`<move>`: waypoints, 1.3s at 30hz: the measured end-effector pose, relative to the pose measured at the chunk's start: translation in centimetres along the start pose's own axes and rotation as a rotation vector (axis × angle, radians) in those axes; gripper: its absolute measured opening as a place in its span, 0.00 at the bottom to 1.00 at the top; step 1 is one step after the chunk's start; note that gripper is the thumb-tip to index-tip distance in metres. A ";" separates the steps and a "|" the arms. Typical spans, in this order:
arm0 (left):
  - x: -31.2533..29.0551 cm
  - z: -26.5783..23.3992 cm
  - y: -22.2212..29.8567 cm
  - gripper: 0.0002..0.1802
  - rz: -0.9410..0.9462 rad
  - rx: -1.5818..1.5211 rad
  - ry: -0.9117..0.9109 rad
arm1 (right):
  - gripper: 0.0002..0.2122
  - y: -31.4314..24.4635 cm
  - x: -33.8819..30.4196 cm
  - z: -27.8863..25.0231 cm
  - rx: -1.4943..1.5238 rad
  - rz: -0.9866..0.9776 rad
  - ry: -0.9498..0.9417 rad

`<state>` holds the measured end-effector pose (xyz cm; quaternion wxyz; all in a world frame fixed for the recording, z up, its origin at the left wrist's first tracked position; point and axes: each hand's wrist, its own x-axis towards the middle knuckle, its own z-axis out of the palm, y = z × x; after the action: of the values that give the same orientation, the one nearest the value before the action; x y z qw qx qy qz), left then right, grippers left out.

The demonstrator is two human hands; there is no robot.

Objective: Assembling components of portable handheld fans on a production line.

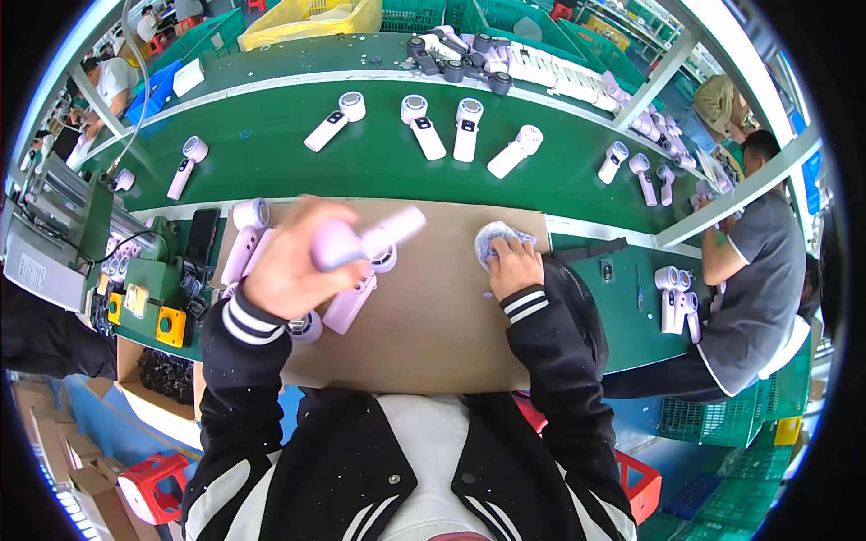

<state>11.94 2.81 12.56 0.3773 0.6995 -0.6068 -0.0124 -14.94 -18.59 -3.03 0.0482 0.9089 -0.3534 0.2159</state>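
Note:
My left hand (290, 266) is closed around a lilac handheld fan (337, 243). Motion smears the fan slightly, and its handle points up and to the right. Beneath that hand, more lilac fans lie on the brown cardboard sheet (433, 316); one fan (350, 305) is partly covered. Another fan (242, 248) rests at the sheet's left edge. My right hand (516, 267) presses a crumpled whitish cloth (492, 236) onto the right part of the cardboard, its fingers bunched over it.
Several fans lie spread along the green conveyor belt (289, 171) ahead. A pile of fans (460, 59) sits on the shelf behind it. A yellow-cased button box (170, 325) stands at the left. To my right, a seated co-worker (758, 270) works near three upright fans (672, 298).

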 end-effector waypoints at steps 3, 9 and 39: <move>1.4 4.0 0.4 0.24 0.019 -0.385 -0.542 | 0.13 -0.3 0.4 0.5 0.058 0.035 -0.071; 3.9 12.1 -0.5 0.24 -0.163 -0.346 -0.831 | 0.09 0.1 1.0 0.2 0.356 0.196 -0.031; -12.0 0.9 -10.3 0.17 -0.229 -0.142 0.360 | 0.07 -4.4 -2.3 -3.4 1.301 0.365 -0.116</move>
<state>17.02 12.46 1.04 0.5241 0.7264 -0.4438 0.0271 -14.72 -13.03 -0.65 -0.5650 0.6886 -0.3015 0.3402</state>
